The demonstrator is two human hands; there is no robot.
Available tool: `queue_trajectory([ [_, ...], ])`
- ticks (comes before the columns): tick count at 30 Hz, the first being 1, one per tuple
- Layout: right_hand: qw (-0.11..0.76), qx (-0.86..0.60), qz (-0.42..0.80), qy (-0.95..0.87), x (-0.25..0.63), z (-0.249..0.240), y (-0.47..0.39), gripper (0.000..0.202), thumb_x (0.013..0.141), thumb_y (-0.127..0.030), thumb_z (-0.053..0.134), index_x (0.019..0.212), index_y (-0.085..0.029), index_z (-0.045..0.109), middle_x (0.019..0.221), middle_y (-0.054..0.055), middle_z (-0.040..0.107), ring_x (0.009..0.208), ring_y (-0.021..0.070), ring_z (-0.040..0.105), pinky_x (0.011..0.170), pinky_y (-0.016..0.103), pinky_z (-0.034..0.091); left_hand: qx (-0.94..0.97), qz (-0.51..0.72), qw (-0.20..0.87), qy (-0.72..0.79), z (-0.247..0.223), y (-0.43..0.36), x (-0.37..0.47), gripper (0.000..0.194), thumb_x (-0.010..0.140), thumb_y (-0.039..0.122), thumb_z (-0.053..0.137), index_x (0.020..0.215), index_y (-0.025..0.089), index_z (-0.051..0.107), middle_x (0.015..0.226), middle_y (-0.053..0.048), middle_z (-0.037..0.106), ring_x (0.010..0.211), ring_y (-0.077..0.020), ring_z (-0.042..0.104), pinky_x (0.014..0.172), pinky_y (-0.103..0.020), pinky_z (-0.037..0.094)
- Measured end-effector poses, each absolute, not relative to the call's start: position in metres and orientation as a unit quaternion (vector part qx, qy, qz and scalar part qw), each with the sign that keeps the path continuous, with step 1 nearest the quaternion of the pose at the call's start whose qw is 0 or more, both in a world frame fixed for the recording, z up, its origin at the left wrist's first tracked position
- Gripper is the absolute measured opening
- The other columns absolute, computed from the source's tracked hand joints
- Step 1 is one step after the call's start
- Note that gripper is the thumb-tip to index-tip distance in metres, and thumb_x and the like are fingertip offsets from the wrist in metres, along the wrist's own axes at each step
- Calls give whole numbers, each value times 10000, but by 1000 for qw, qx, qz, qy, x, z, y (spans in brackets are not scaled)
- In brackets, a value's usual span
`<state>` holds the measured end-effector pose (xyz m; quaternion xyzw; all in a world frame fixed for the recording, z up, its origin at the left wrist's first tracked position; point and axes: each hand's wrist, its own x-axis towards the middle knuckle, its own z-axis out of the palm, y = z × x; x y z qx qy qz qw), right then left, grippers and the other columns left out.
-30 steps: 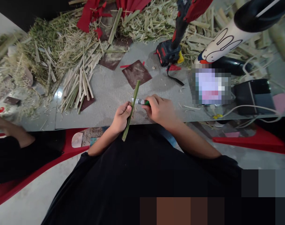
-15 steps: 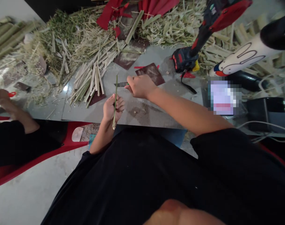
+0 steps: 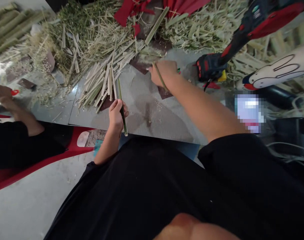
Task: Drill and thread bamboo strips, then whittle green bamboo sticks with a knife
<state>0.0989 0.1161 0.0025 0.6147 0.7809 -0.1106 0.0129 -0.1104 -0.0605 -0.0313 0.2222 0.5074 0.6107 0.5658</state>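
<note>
Since the prev. frame, R hand (image 3: 168,71) has swung fwd & farther from L, w/ the knife blade no longer visible. New to view: a second strip (image 3: 159,76) lying across R hand. That prob. means one cut is done & the piece split in two, half per hand (my read, not seen directly).

L hand (image 3: 116,115): fist closed round a green strip (image 3: 124,120), held lengthwise, one end poking out past the thumb, other end back twd the body. R hand: fingers curled, second strip slanting over thumb side; can't tell exactly which fingers pinch it. Small green bit (image 3: 178,70) shows just right of R knuckles, poss. the knife handle, mostly hidden.

Around the grips: bundle of pale strips (image 3: 102,81) just beyond & left of L fist; dark square sheet (image 3: 164,94) under R hand; power tool (image 3: 206,67) to R's right; curly shavings (image 3: 191,35) beyond R hand.
</note>
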Motion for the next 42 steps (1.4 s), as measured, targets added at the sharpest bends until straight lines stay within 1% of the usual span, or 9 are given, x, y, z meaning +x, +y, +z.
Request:
queue_trajectory([
  [4,-3,639,-98,763,110,-16,106,405,1237,-296,501,1366,-4,751,1215,254,784,1214,330,756,1005,433,508,234,608,542,532,-39,-53,-103,414,1013,351,832,733,199,566,647,39,542,516,-53,451,482,-169,330],
  [7,-25,657,-86,748,120,-12,99,344,1179,-202,584,1409,18,715,1354,314,723,1244,370,729,1015,465,501,299,587,519,545,-45,-50,-97,415,1024,366,812,731,203,568,655,32,556,523,-58,453,492,-178,327],
  [10,-11,670,-86,737,127,2,85,385,1153,-120,561,1479,57,665,1441,335,668,1288,382,731,1050,469,492,375,556,490,556,-52,-48,-93,382,1031,366,795,749,205,594,672,28,562,545,-70,427,518,-197,310],
  [14,-42,663,-82,743,139,11,39,349,1151,-206,616,1445,-43,711,1364,313,728,1148,388,763,895,430,542,404,536,479,566,-58,-48,-96,279,981,336,835,804,199,669,672,45,507,614,-87,423,587,-192,340],
  [18,-60,658,-83,746,158,-5,-26,354,1171,-274,547,1413,-66,702,1312,280,733,1080,386,747,783,411,511,411,534,474,567,-62,-49,-100,278,886,365,926,929,196,709,762,36,588,700,-97,518,659,-192,413],
  [24,-67,659,-116,740,182,-35,-67,342,1171,-252,563,1362,-52,765,1395,278,712,1247,442,721,996,513,557,404,542,470,568,-67,-46,-99,421,790,399,953,1056,187,705,841,31,642,759,-94,580,739,-203,462],
  [31,-147,647,-150,733,181,-54,-53,350,1144,-241,666,1446,-92,761,1443,239,700,1403,409,659,1233,521,523,406,541,469,567,-65,-47,-100,408,746,430,960,925,176,696,795,34,632,720,-79,541,712,-202,430],
  [35,-187,638,-163,729,184,-60,-52,283,1111,-259,744,1354,-117,784,1388,218,721,1362,391,680,1211,506,550,404,548,462,568,-67,-48,-103,438,745,462,967,959,182,707,805,34,643,723,-78,542,703,-194,422],
  [42,-219,636,-164,722,191,-61,-52,116,1124,-252,710,1187,-167,758,1304,173,746,1262,329,715,1120,442,572,406,546,475,558,-63,-48,-101,536,712,561,1012,874,192,660,716,59,582,629,-61,469,600,-187,356],
])
